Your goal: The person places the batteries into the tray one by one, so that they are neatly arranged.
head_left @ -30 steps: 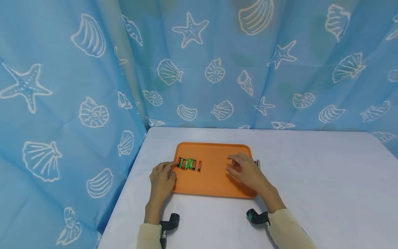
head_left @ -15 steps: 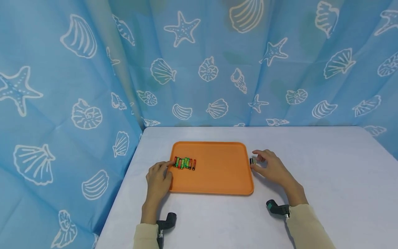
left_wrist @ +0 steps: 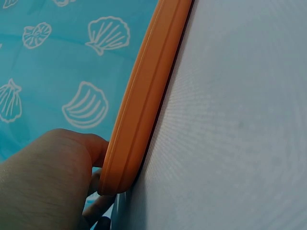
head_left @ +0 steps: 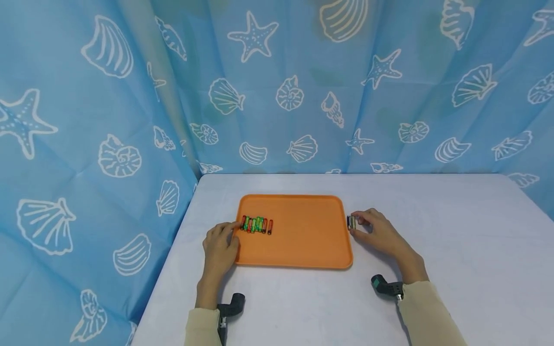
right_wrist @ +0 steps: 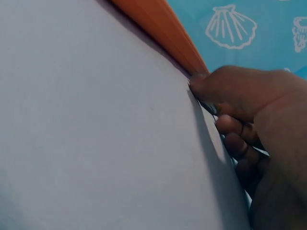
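Observation:
My left hand (head_left: 220, 247) is at the left rim of the orange tray (head_left: 303, 252), its index fingertip reaching over to the end of a row of red and green batteries (head_left: 253, 225). In the left wrist view the left hand (left_wrist: 53, 177) is beside the tray's side wall (left_wrist: 144, 91). A single red battery (head_left: 270, 227) lies slightly apart at the row's right end. Just outside the tray's right rim, my right hand (head_left: 376, 233) pinches dark and pale batteries (head_left: 351, 222) between thumb and fingers. In the right wrist view the right hand (right_wrist: 249, 110) mostly hides them.
The tray stands on a white-covered table (head_left: 450, 240). Behind and to the left hangs a blue curtain (head_left: 268, 115) with white shells and starfish. A black wrist camera (head_left: 231, 305) is strapped to the left wrist, another black camera (head_left: 385, 287) to the right.
My right hand has moved right, from above the tray to the batteries beside it, and its fingers have closed in on them. The left hand has stayed at the row.

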Motion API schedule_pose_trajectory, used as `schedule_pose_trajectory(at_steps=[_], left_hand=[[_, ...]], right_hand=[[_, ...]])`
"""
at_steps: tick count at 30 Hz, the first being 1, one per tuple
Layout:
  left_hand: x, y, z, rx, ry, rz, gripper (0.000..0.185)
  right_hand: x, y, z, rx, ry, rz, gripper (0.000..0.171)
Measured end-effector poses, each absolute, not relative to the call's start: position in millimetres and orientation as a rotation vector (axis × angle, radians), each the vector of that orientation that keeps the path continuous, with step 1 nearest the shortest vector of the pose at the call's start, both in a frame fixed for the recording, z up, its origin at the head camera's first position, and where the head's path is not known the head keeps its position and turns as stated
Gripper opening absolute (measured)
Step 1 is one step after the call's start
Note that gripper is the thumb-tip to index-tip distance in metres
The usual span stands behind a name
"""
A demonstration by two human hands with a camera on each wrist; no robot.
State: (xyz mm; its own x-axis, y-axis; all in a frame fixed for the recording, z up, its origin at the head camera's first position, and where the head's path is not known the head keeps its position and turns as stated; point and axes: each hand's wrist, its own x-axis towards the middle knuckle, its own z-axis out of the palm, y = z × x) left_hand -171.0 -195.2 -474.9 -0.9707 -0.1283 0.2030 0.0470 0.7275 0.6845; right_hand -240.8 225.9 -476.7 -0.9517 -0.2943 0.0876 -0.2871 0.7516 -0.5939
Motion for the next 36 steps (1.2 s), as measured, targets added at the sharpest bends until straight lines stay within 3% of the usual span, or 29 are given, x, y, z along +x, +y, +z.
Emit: schedule_pose_trajectory(at_steps=[5,11,18,27,31,36], left_hand=[[-168.4,-194.1,-477.4,0.072,-2.689,-1.085,0.036],[-168.9,-192.6,-477.7,0.057,-2.694,-1.094,0.036],[-172.6,-194.0,-473.7,0.050,-2.700,-1.081,0.036],[-174.4,-194.5,-474.7,0.061,-2.721,-1.080,0.037],[-174.0,-195.8,-474.9,0.069,-2.728,-1.082,0.037],[-173.4,-196.5,-476.9,0.068,-2.718,-1.092,0.037]], right_hand=[[-236.2,230.2,-473.2,-0.441,2.900,-0.991,0.046],[-230.3,233.7,-457.8,-0.505,2.928,-1.088,0.031],[-225.2,237.1,-447.2,-0.451,2.833,-0.972,0.051],[-219.3,238.1,-454.8,-0.479,2.717,-0.998,0.064],[-214.9,236.6,-458.7,-0.511,2.709,-0.999,0.063],[-211.5,235.3,-466.6,-0.637,2.760,-1.048,0.050]])
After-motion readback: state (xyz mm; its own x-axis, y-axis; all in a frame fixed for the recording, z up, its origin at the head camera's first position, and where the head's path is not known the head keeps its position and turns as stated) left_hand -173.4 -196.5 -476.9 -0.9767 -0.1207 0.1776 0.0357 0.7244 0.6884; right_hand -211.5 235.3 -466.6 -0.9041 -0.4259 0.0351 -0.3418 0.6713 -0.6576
